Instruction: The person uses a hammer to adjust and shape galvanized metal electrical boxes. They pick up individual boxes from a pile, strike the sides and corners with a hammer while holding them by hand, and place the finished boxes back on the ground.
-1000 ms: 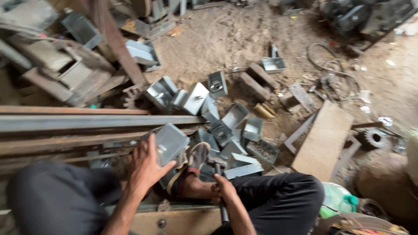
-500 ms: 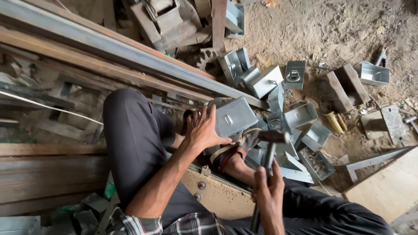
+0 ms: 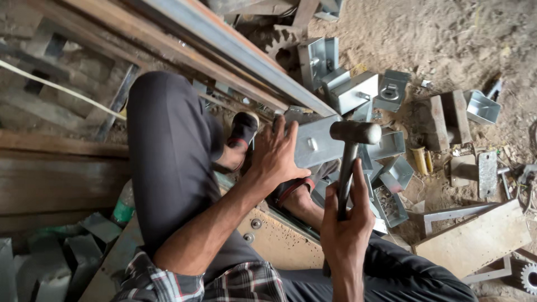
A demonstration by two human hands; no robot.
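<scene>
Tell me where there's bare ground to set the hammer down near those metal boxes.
Bare sandy ground lies at the upper right, beyond the galvanised metal boxes and above the wooden blocks. The flat board at lower right is also bare on top. It is crowded around the left hand on its metal box and under the hammer gripped by the right hand.

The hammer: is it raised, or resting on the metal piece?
Raised: the right hand holds the hammer with its head above the metal piece.
</scene>
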